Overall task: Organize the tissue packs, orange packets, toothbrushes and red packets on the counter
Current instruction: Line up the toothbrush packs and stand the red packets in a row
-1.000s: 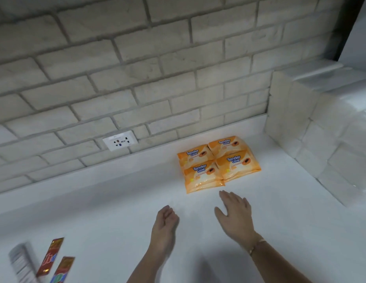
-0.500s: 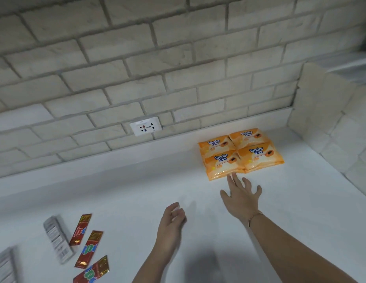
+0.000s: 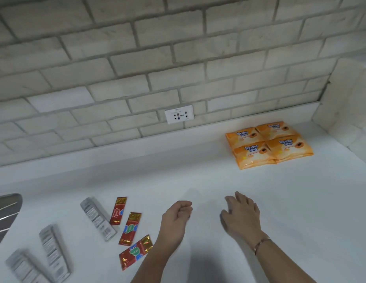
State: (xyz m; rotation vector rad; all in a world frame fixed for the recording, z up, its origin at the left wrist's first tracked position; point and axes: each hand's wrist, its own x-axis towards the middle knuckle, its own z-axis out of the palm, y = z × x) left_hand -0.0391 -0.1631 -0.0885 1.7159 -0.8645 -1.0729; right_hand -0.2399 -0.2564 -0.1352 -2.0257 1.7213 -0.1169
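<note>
The left hand [image 3: 178, 216] was seen loosely curled above the white bench [image 3: 198, 176], its fingers folded inward with nothing held in them. The right hand [image 3: 240, 216] was held beside it, flat and spread with the palm turned down, likewise empty; a thin bracelet [image 3: 262, 243] was worn at its wrist. Whether either hand touched the surface could not be told. Just left of the left forearm, three red packets [image 3: 130, 227] were scattered at differing angles, the nearest one lying almost against the arm. Beside them a grey printed toothbrush pack [image 3: 98, 218] was laid slantwise, and two more such packs [image 3: 53, 253] were found further left near the lower corner, blurred too much for their print to be read. A dark metallic surface [image 3: 6, 211] was visible at the left edge. Well apart from the hands, toward the back right, four orange packets [image 3: 269, 144] were arranged in a tight two-by-two block, touching one another, near the raised back edge. A white wall socket [image 3: 179, 117] was set in the pale brick wall [image 3: 178, 58] behind the bench. At the far right edge a pale stacked mass was partly seen, which could not be identified with certainty.
</note>
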